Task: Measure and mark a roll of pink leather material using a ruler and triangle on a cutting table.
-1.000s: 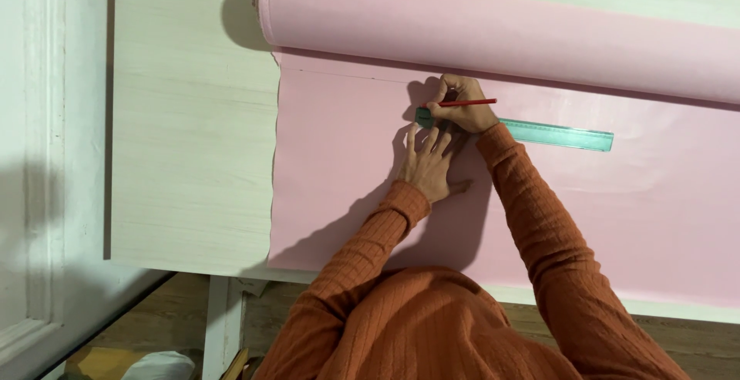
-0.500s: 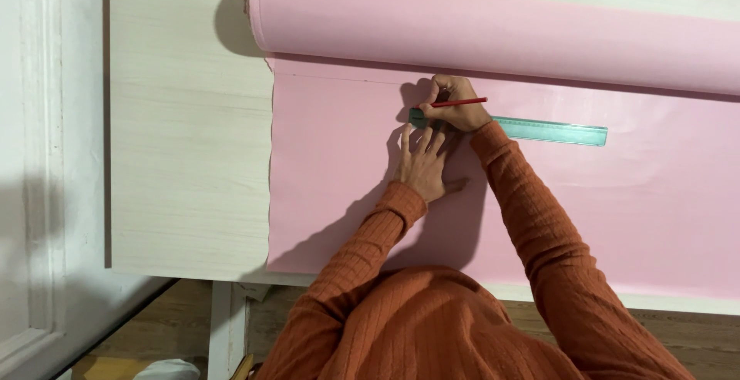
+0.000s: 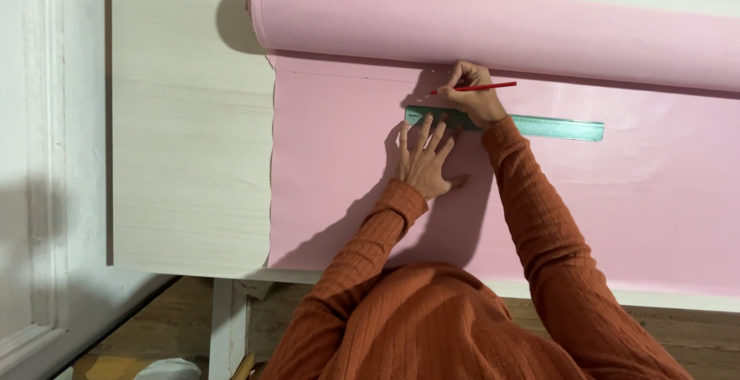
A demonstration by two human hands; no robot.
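Observation:
A sheet of pink fabric (image 3: 347, 187) lies unrolled on a pale wooden table (image 3: 185, 133), with the rest wound in a thick pink roll (image 3: 493, 25) at the far side. A green see-through ruler (image 3: 555, 126) lies flat across the fabric just below the roll. My left hand (image 3: 424, 156) is spread flat, its fingertips pressing the ruler's left end. My right hand (image 3: 472, 95) holds a red pencil (image 3: 482, 87), with the tip at the fabric above the ruler's left end. Both arms wear rust-orange ribbed sleeves.
A white panelled wall or door (image 3: 38, 195) stands along the left of the table. Below the table's near edge show a white table leg (image 3: 227, 326) and a wooden floor (image 3: 154, 334) with some small items.
The view has shifted slightly; my hands, ruler and pencil stay at the same spot on the fabric, and the pencil tip has barely moved.

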